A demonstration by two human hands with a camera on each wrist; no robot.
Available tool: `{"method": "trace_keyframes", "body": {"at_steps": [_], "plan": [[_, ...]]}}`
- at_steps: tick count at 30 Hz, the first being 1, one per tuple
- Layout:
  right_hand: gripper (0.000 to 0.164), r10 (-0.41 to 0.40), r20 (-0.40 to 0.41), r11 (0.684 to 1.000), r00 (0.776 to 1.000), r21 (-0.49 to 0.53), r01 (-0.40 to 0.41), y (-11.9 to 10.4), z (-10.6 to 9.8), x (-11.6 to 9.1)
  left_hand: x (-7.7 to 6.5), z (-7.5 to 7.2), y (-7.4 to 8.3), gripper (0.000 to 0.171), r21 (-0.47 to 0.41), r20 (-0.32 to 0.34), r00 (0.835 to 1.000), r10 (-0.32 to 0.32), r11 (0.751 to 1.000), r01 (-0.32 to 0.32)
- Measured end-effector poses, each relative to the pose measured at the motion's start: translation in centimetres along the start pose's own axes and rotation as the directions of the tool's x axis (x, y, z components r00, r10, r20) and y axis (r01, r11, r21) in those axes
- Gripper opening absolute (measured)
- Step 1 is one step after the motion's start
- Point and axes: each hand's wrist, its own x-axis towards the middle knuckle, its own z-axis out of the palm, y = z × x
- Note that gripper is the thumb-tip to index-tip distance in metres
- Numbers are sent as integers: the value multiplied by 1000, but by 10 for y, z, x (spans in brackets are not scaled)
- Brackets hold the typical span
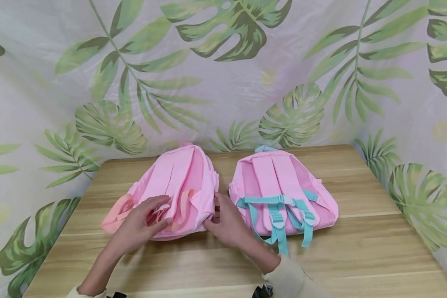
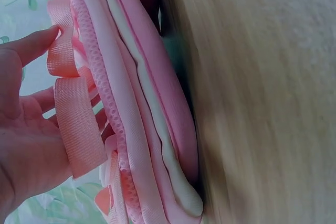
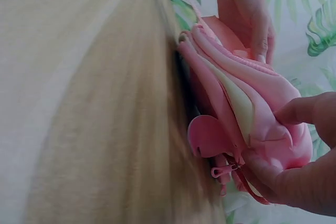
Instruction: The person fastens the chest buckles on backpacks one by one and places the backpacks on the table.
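Observation:
A pink backpack (image 1: 164, 174) lies on the left with its shoulder straps upward. My left hand (image 1: 143, 221) is over its lower part, thumb and fingers spread apart around the straps. In the left wrist view an orange webbing strap (image 2: 79, 127) crosses in front of the left fingers, and the thumb touches its upper part. My right hand (image 1: 231, 221) grips the same backpack's lower right corner. The right wrist view shows thumb and fingers pinching the fabric (image 3: 275, 140), close to a pink zipper pull (image 3: 223, 170).
A second pink backpack (image 1: 284, 169) with teal straps (image 1: 277, 219) lies just right of the right hand. Both bags are on a wooden table (image 1: 372, 256). A leaf-patterned cloth (image 1: 223, 74) hangs behind the table's far edge.

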Motion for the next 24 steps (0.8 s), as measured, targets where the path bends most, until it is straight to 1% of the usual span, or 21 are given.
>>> {"method": "trace_keyframes", "body": {"at_steps": [4, 8, 13, 16, 18, 21, 24], "plan": [[63, -2, -14, 998, 1000, -61, 1, 4, 3, -2, 0, 1, 0, 59, 7, 13, 1000, -4, 1000, 4], [63, -4, -18, 996, 1000, -88, 2, 7, 4, -4, 0, 1, 2, 61, -7, 24, 1000, -14, 1000, 14], [68, 25, -1, 1000, 1000, -10, -25, 10, 2, -4, 0, 1, 2, 62, -24, 18, 1000, -8, 1000, 9], [73, 52, 1, 998, 999, 20, -52, 10, 0, -6, -1, -2, 1, 64, -25, 13, 1000, -26, 999, 27], [77, 64, 3, 997, 998, 32, -64, 9, -2, -7, -2, -7, 1, 65, -5, -5, 999, -37, 999, 37], [80, 78, -1, 996, 997, 34, -77, 7, -5, -10, -5, -19, 1, 65, 14, -57, 997, -55, 998, 56], [82, 90, -13, 995, 996, 47, -89, 4, -8, -12, -8, -35, -6, 65, -8, -132, 989, -65, 998, 64]]}}
